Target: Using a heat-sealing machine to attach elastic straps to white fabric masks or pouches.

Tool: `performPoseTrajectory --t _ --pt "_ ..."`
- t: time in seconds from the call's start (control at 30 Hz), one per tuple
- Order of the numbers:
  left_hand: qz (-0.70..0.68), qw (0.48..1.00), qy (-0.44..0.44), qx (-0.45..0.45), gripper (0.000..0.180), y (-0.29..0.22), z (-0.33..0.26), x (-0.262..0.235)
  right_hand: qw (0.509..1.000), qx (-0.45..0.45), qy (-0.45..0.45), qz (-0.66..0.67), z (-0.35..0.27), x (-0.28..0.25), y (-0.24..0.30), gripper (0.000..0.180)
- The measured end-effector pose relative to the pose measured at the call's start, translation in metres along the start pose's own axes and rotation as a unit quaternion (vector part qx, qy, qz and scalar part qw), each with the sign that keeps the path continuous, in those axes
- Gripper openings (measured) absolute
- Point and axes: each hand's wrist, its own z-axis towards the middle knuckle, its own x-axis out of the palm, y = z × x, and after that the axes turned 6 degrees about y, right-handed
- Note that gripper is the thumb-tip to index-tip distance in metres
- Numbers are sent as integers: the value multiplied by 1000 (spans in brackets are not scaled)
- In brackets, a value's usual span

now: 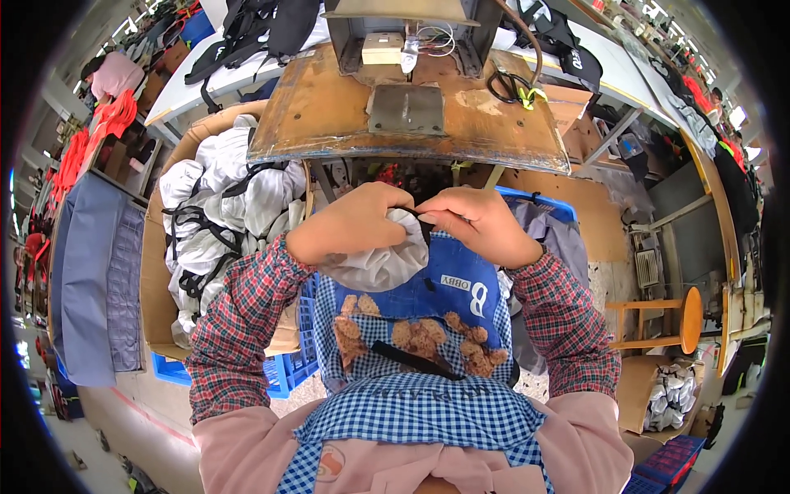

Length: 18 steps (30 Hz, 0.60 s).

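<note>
Cloth, white, is gripped before the apron by the left hand, its black edging pinched by the right hand; probably light and limp, it is best taken by that edging.

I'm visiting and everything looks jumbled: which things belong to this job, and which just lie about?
In use: black-trimmed white fabric, held by left hand and right hand; perhaps similar pieces in carton.

Apparently just lying about: wooden stool, black straps.

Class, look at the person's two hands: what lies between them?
In the head view, a black strip on the white cloth lies between the left hand and the right hand.
</note>
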Motion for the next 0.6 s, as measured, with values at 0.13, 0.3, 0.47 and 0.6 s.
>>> performPoseTrajectory --t 0.13,0.3,0.47,0.6 --pt "37 998 -30 40 33 10 11 -6 997 -31 -38 -51 4 2 -5 15" --pt "65 998 -13 3 31 16 18 -26 991 -36 -70 -112 15 2 -13 13" --pt "109 994 -21 1 29 19 33 -47 989 -20 -89 -115 26 -3 -27 13" --pt "54 996 -22 -70 32 31 39 -73 988 2 -101 -115 41 -7 -39 13"
